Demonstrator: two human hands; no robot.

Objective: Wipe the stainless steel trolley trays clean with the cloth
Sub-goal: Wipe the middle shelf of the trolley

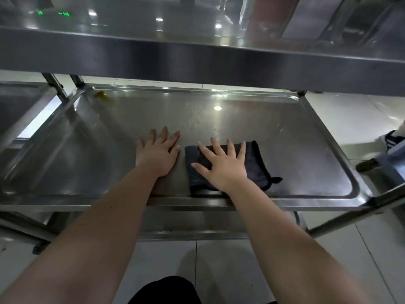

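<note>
Right hand (223, 167) lies flat with its fingers spread straight, pressing down on the cloth (257, 165) and grasping nothing. Left hand (156, 153) is likewise released, its palm flat on bare steel just beside the cloth, at its 9 o'clock.

In the head view, with the middle tray (87, 150) as the dial, the cloth sits at about 4 o'clock, close to the near rim. It is dark grey, folded into a rough rectangle with a stitched edge, and has a small loop (276, 179) at its near right corner. The tray is brushed stainless steel, a shallow pan with rounded corners and a raised lip, and it reflects a round ceiling light (217, 108) at 1 o'clock. A brown smear (101, 94) marks the far corner at 10 o'clock.

The upper tray (197, 58) overhangs at 12 o'clock, its dark steel edge crossing the whole frame and hiding the far side. A lower shelf (186, 224) shows beneath at 6 o'clock, above pale glossy floor tiles (219, 270). A second steel trolley (19, 102) stands at 9 o'clock.
</note>
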